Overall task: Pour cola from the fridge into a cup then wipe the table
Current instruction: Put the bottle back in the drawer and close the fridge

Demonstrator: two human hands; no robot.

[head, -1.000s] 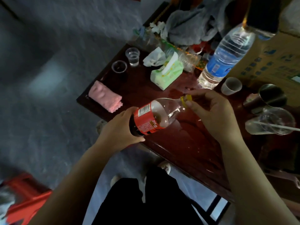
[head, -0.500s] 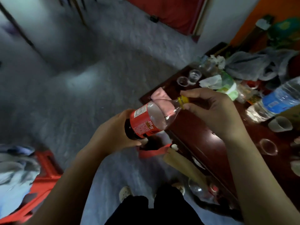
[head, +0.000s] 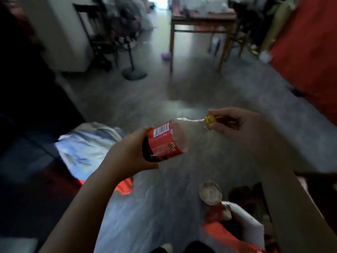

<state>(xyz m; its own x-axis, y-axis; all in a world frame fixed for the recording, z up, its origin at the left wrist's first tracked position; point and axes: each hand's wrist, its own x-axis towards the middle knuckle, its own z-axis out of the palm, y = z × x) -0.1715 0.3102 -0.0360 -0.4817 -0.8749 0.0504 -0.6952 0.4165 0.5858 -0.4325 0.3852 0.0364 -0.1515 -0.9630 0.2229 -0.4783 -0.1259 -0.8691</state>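
A cola bottle (head: 166, 139) with a red label and a little dark cola at its base lies tilted in mid-air over the grey floor. My left hand (head: 125, 154) grips its lower end. The fingers of my right hand (head: 235, 125) pinch the yellow cap (head: 209, 119) at the bottle's neck. The dark red table with the cups and the pink cloth is out of sight in this view.
A wooden table (head: 200, 19) stands far ahead, with a dark chair and a round stand base (head: 134, 73) to its left. A bundle of pale cloth (head: 87, 143) lies at my left. A red wall (head: 310, 46) runs along the right. Litter and a clear cup (head: 210, 192) lie by my feet.
My view has swung left, away from the dark red table, toward the open room. Both hands have kept hold of the bottle and its cap throughout.
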